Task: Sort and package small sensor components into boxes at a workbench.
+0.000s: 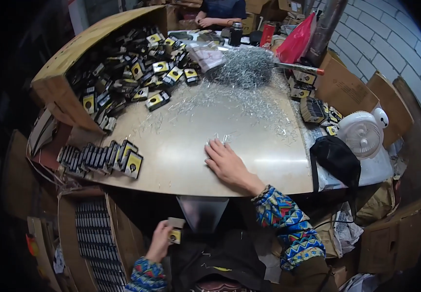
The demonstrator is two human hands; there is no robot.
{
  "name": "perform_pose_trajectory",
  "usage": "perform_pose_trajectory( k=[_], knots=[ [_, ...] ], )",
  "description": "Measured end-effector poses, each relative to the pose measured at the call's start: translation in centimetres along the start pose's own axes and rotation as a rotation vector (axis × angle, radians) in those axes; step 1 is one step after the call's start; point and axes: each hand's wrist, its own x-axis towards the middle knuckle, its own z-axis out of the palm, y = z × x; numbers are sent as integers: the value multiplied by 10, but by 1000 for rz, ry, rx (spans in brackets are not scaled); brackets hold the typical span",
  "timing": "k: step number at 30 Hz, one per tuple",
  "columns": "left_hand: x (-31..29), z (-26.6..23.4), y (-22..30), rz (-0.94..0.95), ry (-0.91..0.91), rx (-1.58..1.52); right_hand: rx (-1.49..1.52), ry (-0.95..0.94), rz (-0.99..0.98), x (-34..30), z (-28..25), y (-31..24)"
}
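My left hand [159, 242] is below the table's front edge, its fingers closed around a small black-and-yellow box [175, 236] with a pale flap standing up at its top. Beside that box, a grey metal chute [203, 213] hangs from the table edge. On the bare tabletop my right hand [229, 164] lies palm down with its fingers stretched out. A few thin shiny metal pieces [225, 138] lie at its fingertips. Farther back rises a large heap of the same metal pieces [247, 67], with loose ones scattered in front of it.
A tipped carton [50, 92] spills many small boxes [159, 67] at the back left. More boxes [98, 158] stand in a row at the front left, above a packed carton [115, 214]. On the right are a white fan [361, 134] and a black cloth [336, 158]. Another person [222, 12] sits opposite.
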Motion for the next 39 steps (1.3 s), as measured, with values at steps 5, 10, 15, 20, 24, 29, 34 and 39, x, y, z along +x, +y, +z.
perform_pose_trajectory(
  k=[5, 10, 15, 20, 24, 29, 34, 39],
  knots=[
    [-3, 49, -44, 12, -141, 97, -41, 77, 72, -24, 23, -72],
    [-14, 76, -49, -111, -131, -134, -28, 66, 111, -59, 10, -118],
    [-18, 75, -57, -80, -106, -232, 221, -20, 110, -84, -27, -134],
    [-26, 75, -44, -25, -123, -330, 575, -28, 234, -99, -38, -123],
    [-25, 77, -55, 68, -186, -148, 364, -51, 135, -117, 2, -116],
    [-27, 74, -75, 572, 14, 659, 137, -230, -77, -146, 51, -138],
    [-48, 46, -59, 592, 119, 821, 411, -98, -85, -159, 43, -137],
    [-59, 61, -42, 764, 142, 628, 564, 61, -22, -152, 43, -150]
  ],
)
